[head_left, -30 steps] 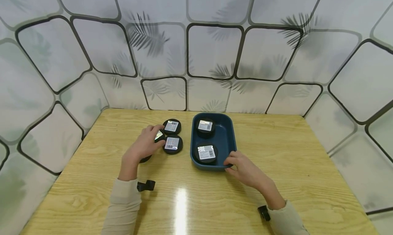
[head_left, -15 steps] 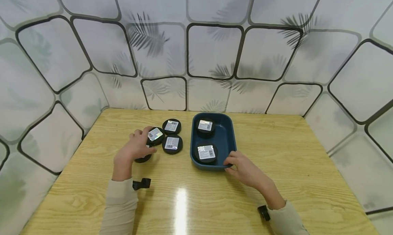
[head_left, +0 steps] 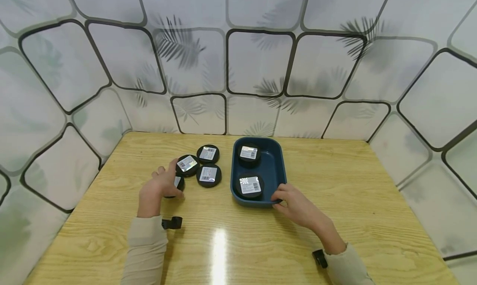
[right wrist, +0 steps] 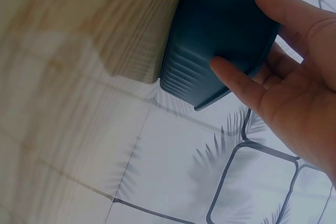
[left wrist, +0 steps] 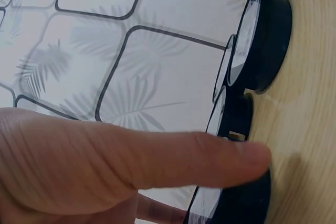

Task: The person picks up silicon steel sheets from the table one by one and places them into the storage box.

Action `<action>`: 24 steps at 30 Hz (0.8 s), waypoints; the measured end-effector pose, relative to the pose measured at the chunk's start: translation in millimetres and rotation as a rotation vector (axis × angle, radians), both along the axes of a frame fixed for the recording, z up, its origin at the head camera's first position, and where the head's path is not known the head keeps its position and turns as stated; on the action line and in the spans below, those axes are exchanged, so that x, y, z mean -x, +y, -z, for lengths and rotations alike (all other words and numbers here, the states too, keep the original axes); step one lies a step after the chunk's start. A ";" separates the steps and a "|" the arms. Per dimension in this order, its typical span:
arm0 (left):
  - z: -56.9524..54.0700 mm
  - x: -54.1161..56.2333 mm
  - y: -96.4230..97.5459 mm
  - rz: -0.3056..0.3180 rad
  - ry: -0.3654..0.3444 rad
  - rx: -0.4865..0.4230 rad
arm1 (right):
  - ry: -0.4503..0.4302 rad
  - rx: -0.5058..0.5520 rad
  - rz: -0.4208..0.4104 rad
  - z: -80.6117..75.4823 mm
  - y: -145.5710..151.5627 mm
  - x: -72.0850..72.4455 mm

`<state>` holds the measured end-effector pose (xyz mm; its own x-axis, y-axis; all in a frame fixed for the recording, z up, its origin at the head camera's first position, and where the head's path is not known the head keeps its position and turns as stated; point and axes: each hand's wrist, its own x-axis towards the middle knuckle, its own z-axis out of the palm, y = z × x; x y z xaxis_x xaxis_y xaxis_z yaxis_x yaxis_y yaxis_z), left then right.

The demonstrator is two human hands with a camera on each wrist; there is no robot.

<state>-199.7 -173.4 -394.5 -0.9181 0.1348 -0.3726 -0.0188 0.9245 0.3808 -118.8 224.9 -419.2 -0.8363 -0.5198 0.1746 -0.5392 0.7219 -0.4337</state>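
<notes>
My left hand point(head_left: 160, 189) spans a flat round black container point(head_left: 180, 184) with a white label, the front-left one of a small cluster. The thumb point(left wrist: 231, 158) lies along its side in the left wrist view, and the other fingers are at its far side, partly hidden. Close by are more black containers: one touching it point(head_left: 187, 165), one to the right point(head_left: 208, 175) and one behind point(head_left: 208, 153). My right hand point(head_left: 296, 205) grips the front right corner of a dark blue rectangular tray point(head_left: 273, 165). Two similar containers, back point(head_left: 249, 152) and front point(head_left: 250, 186), lie in the tray's left half.
The light wooden table point(head_left: 335, 173) meets a patterned wall covering point(head_left: 257, 65) at its back and sides. A black wrist mount sits at each cuff, left point(head_left: 172, 223) and right point(head_left: 319, 258).
My left hand has drawn back left and toward me, leaving the middle-left container for the front-left one. Its thumb has come down around that container's side. The right hand stays on the tray.
</notes>
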 end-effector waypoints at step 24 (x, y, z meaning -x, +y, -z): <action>1.7 -0.1 -17.5 -0.043 -0.002 -0.059 | -0.019 -0.013 0.001 0.5 0.1 0.5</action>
<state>-199.5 -190.8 -396.2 -0.9228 0.1174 -0.3670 -0.0586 0.8986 0.4348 -119.3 225.0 -419.8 -0.8401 -0.5207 0.1519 -0.5300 0.7282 -0.4345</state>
